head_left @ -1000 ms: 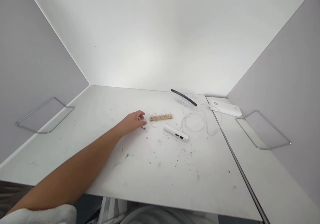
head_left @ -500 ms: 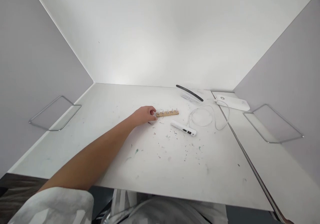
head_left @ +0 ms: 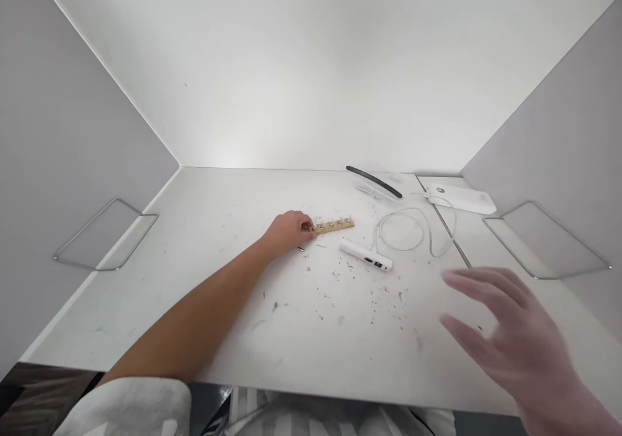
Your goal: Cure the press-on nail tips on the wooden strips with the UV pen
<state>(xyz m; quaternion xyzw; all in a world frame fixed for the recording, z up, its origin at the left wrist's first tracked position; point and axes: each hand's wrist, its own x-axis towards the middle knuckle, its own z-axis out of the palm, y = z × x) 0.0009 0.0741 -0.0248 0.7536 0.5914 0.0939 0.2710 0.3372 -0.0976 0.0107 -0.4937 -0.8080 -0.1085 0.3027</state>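
Observation:
At the middle of the white table (head_left: 233, 203), my left hand (head_left: 290, 230) pinches the left end of a slim wooden strip (head_left: 335, 226). Several small clear pieces on metal pegs stand in a row along the strip; my fingers hide its left tip. A short thin metal piece (head_left: 300, 249) lies just under this hand. My right hand (head_left: 522, 335) is in the air over the right side, slightly blurred, fingers and thumb apart, holding nothing. Between the two hands lies a white pen-shaped device (head_left: 357, 249) with a small dark display and button.
A looped white cord (head_left: 424, 219) runs from the device to a flat white unit (head_left: 461, 198) at the back right. Behind the strip lies a black curved bar (head_left: 374, 181). Dark specks dot the tabletop. Wire frames (head_left: 116, 269) (head_left: 527, 275) jut from both side walls.
My right hand has come into view from the lower right. My left hand's fingers have closed in on the strip's end. The whole view has shifted slightly.

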